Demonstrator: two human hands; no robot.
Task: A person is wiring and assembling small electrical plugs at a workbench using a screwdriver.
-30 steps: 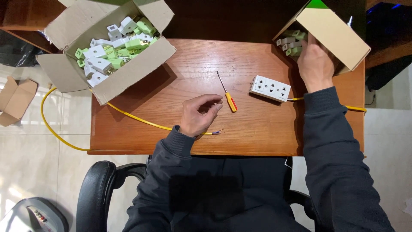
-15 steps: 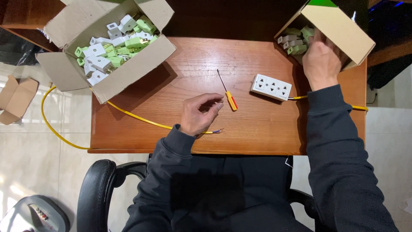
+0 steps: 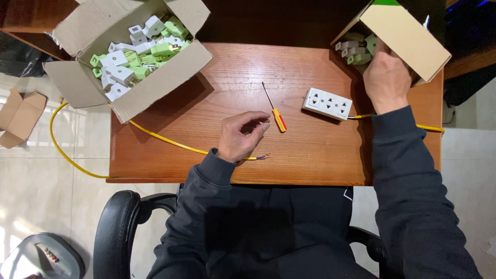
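The person's right hand (image 3: 386,77) reaches into the opening of a tan cardboard box (image 3: 405,39) that lies tipped on its side at the far right corner of a reddish-brown wooden table (image 3: 310,155); the fingers are curled inward among the pale green and white plastic plugs (image 3: 354,50) heaped in the box's mouth, but the back of the hand hides them, so I cannot tell whether they have closed on a plug. The left hand (image 3: 240,137) rests on the tabletop near the front edge, its fingers loosely bent and holding nothing, with the fingertips just beside the handle of a small screwdriver with a yellow and red grip and a thin metal shaft (image 3: 275,109), which lies tilted on the wood. The heel of this hand lies over a yellow electric cable (image 3: 160,138), whose bared end sticks out just to the right of the wrist; the cable runs leftward across the table, passes under a larger open cardboard box (image 3: 155,85) at the far left corner and loops down over the edge above the tiled floor (image 3: 46,206). That larger box is filled with more green and white plugs (image 3: 137,57). Between the screwdriver and the right hand lies a white rectangular socket strip (image 3: 327,103), with a second length of yellow cable (image 3: 429,127) leaving its right end, passing beneath the right forearm and off the table's edge. The person wears dark sleeves and sits in a black office chair (image 3: 116,227).
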